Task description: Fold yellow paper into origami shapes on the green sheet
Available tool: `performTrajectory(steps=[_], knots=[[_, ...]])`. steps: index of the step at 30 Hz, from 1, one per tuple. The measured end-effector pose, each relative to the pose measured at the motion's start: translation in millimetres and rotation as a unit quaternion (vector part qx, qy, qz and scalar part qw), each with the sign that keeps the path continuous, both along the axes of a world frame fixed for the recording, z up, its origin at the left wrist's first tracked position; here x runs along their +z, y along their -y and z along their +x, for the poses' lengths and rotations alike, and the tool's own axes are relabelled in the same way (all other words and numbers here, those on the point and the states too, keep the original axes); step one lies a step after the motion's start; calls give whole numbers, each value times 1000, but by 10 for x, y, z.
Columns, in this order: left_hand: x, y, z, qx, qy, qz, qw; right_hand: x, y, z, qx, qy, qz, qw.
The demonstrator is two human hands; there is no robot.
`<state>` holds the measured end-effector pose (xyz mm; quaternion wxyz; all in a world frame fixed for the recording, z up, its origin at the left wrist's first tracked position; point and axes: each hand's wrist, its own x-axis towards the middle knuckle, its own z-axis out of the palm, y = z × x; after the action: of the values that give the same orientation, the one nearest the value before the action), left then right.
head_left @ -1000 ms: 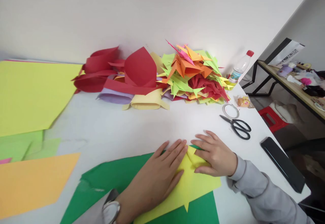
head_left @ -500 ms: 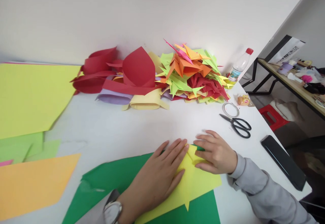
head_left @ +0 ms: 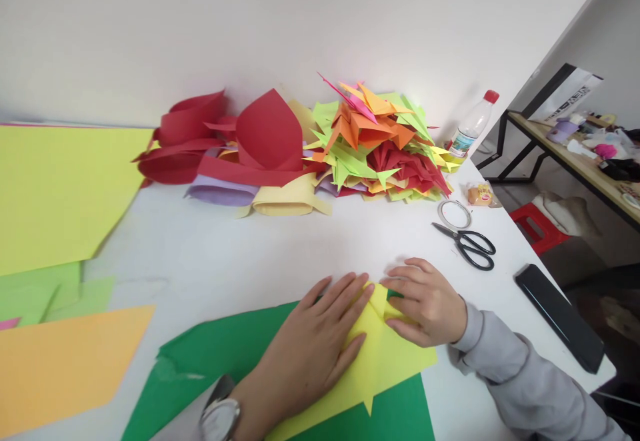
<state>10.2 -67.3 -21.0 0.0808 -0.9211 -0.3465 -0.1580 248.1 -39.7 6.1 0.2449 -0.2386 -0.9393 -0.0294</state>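
Observation:
A partly folded yellow paper (head_left: 385,361) lies on a green sheet (head_left: 220,354) near the front of the white table (head_left: 240,248). My left hand (head_left: 310,341) lies flat on its left part, fingers stretched out and pressing it down. My right hand (head_left: 425,301) rests on the paper's top corner, fingers bent and pressing a small folded flap there. A watch (head_left: 219,418) sits on my left wrist.
A heap of folded paper shapes (head_left: 375,141) and curled red, purple and cream paper strips (head_left: 240,154) lines the wall. Scissors (head_left: 467,244), a tape ring (head_left: 454,214), a bottle (head_left: 473,124) and a black case (head_left: 557,318) sit right. Large sheets (head_left: 60,188) lie left.
Both hands stay on the yellow paper; my right hand's fingers have curled in slightly over the top corner. The view has shifted a little.

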Motion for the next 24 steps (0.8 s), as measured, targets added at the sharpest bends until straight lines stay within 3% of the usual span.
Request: performTrajectory(steps=[3, 11, 24], knots=[[6, -2, 5, 1, 3, -3, 1000, 24, 25, -26, 3, -41, 8, 999], [0, 42, -9, 36, 36, -30, 998, -40, 53, -83, 12, 14, 40, 999], [18, 41, 19, 6, 36, -14, 999, -86, 43, -78, 8, -5, 60, 998]])
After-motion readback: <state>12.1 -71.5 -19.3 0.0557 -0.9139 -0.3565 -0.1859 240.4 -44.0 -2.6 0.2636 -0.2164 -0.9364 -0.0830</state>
